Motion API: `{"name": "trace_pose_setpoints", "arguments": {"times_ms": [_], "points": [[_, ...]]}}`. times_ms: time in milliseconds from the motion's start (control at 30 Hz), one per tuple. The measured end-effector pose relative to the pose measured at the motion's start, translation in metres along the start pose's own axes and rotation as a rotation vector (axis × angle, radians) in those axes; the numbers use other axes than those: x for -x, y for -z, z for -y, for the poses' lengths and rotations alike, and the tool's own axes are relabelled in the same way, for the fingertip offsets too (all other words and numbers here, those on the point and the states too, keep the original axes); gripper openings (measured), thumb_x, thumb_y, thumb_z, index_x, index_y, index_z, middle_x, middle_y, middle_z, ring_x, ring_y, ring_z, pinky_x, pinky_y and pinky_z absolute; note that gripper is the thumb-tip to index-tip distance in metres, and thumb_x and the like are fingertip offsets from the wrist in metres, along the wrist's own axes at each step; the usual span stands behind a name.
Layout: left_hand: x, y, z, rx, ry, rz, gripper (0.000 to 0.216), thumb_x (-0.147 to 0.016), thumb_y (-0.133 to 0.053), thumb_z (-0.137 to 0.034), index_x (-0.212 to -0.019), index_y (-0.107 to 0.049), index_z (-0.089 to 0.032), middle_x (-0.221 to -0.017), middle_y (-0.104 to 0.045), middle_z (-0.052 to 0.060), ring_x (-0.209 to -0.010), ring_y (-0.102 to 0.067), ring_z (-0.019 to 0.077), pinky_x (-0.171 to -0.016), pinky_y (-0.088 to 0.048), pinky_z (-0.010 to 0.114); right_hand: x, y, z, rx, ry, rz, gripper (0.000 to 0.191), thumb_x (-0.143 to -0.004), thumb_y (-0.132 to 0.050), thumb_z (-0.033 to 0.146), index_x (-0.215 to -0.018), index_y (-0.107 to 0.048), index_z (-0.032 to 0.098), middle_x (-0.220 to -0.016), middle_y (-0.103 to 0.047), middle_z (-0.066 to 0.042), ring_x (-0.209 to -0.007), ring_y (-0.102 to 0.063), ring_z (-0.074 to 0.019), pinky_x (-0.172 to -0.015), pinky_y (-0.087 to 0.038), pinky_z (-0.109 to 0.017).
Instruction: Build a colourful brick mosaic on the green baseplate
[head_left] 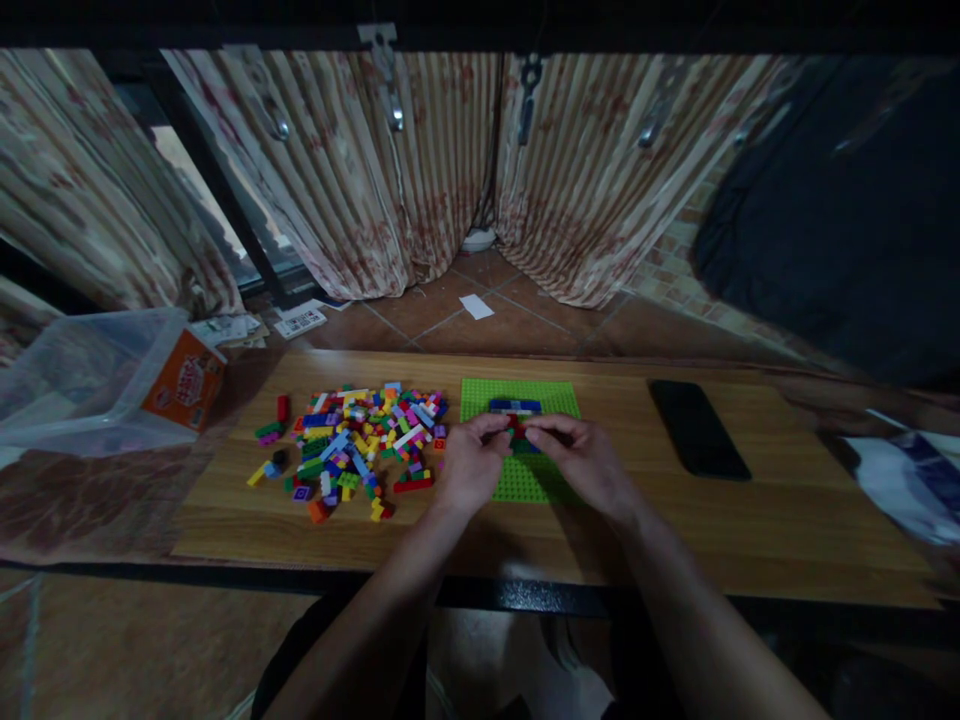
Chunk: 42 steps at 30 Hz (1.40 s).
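A light green studded baseplate (pixel 536 485) lies on the wooden table, and both hands are over its middle. Between the fingertips is a small group of toy bricks (pixel 517 427), dark red with some green, partly hidden by the fingers. My left hand (pixel 472 460) is closed in a pinch on its left side. From the right, my right hand (pixel 585 455) pinches the same bricks with thumb and forefinger. Just beyond the fingers, a row of blue bricks (pixel 515 406) sits on the baseplate. Whether the held bricks touch the baseplate cannot be made out.
Left of the baseplate spreads a pile of loose coloured bricks (pixel 360 440). A black phone (pixel 699 430) lies to the right on the wooden table (pixel 622 550). Beyond the table's left end stands a clear plastic box (pixel 97 370) with an orange label. Striped curtains (pixel 442 170) hang behind.
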<state>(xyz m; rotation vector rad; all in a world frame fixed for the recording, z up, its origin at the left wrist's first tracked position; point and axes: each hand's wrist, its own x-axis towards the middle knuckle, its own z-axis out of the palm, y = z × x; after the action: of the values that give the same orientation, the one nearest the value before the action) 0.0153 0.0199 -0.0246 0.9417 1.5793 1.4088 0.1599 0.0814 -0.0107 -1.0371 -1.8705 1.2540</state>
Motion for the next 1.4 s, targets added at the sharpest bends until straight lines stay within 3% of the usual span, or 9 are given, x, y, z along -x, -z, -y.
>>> {"name": "trace_pose_setpoints", "arguments": {"times_ms": [200, 367, 433, 567, 733, 1400], "points": [[0.002, -0.008, -0.004, 0.146, 0.019, 0.008, 0.020, -0.075, -0.059, -0.008, -0.092, -0.068, -0.011, -0.097, -0.072, 0.008, -0.079, -0.067, 0.0144, -0.068, -0.057, 0.025, -0.001, -0.011, -0.005, 0.018, 0.044, -0.001, 0.018, -0.079, -0.065, 0.036, -0.089, -0.073, 0.023, -0.095, -0.074, -0.005, -0.091, -0.066, -0.0210, -0.089, -0.048, -0.040], [0.002, -0.010, -0.002, 0.163, 0.010, 0.014, 0.021, -0.077, -0.059, -0.010, -0.096, -0.066, -0.012, -0.096, -0.072, 0.008, -0.079, -0.067, 0.0143, -0.068, -0.057, 0.025, -0.005, -0.010, -0.006, 0.021, 0.039, -0.032, 0.016, -0.078, -0.064, 0.034, -0.084, -0.074, 0.022, -0.090, -0.074, -0.005, -0.086, -0.066, -0.0202, -0.085, -0.048, -0.038], [0.002, -0.008, -0.003, 0.096, -0.022, 0.004, 0.022, -0.079, -0.057, -0.011, -0.100, -0.066, -0.013, -0.097, -0.072, 0.007, -0.081, -0.067, 0.0145, -0.071, -0.056, 0.026, -0.008, -0.004, -0.009, 0.049, 0.029, -0.069, 0.017, -0.077, -0.064, 0.034, -0.083, -0.074, 0.021, -0.088, -0.074, -0.005, -0.084, -0.066, -0.0200, -0.082, -0.049, -0.037], [0.006, -0.001, -0.009, -0.252, -0.094, -0.003, 0.022, -0.083, -0.054, -0.014, -0.100, -0.069, -0.017, -0.093, -0.072, 0.004, -0.081, -0.066, 0.0152, -0.079, -0.053, 0.029, -0.017, 0.014, -0.020, 0.111, 0.014, -0.177, 0.018, -0.075, -0.065, 0.035, -0.080, -0.074, 0.020, -0.084, -0.073, -0.005, -0.079, -0.065, -0.0199, -0.078, -0.049, -0.036], [0.012, 0.003, -0.015, -0.509, -0.097, 0.009, 0.022, -0.083, -0.055, -0.015, -0.099, -0.070, -0.019, -0.096, -0.071, 0.005, -0.086, -0.065, 0.0172, -0.085, -0.051, 0.031, -0.021, 0.017, -0.027, 0.256, 0.016, -0.079, 0.016, -0.077, -0.064, 0.035, -0.081, -0.074, 0.024, -0.086, -0.071, -0.003, -0.082, -0.064, -0.0192, -0.080, -0.048, -0.035], [0.017, -0.001, -0.009, -0.726, -0.255, 0.098, 0.028, -0.082, -0.052, -0.009, -0.105, -0.066, -0.017, -0.109, -0.062, 0.008, -0.098, -0.061, 0.0194, -0.094, -0.049, 0.033, -0.019, 0.009, -0.016, 0.518, 0.187, 0.060, 0.019, -0.085, -0.055, 0.024, -0.081, -0.073, 0.023, -0.088, -0.067, -0.005, -0.081, -0.062, -0.0191, -0.081, -0.047, -0.036]]}}
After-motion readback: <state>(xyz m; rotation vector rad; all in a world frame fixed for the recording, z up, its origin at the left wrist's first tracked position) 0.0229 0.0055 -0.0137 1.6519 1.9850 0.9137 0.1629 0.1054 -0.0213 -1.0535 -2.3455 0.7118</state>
